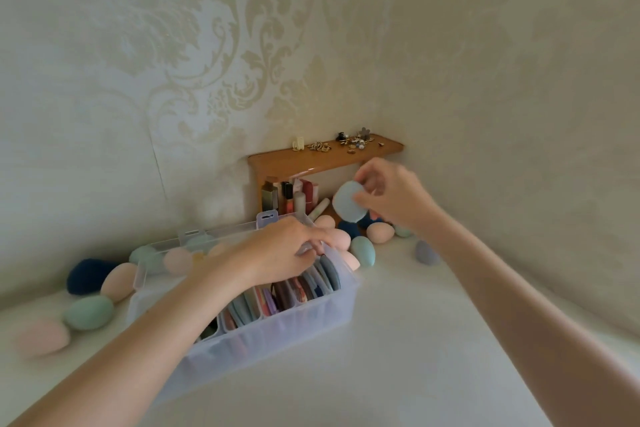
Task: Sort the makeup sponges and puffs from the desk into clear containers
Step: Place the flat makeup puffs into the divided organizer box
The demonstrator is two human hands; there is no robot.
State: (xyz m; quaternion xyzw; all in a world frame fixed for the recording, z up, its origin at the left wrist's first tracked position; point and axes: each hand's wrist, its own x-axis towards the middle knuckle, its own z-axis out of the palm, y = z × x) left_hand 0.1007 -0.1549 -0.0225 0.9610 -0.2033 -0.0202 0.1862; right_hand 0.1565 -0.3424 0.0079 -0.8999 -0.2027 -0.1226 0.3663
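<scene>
Cream damask wallpaper backs a white surface [398, 340] where a clear plastic divided container [277, 329] sits at centre, flat round puffs [311, 282] filed upright in its slots. At two o'clock from it, the right hand [391, 198] pinches a pale blue round puff [348, 202] in the air. The left hand [277, 251] reaches into the container's far end, fingers curled among the puffs there. Egg-shaped sponges [89, 312] lie scattered at nine and one o'clock.

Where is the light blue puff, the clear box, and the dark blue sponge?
light blue puff [346, 202]: head view, its flat round face.
clear box [294, 324]: head view, near side wall.
dark blue sponge [88, 276]: head view, its rounded middle.
</scene>
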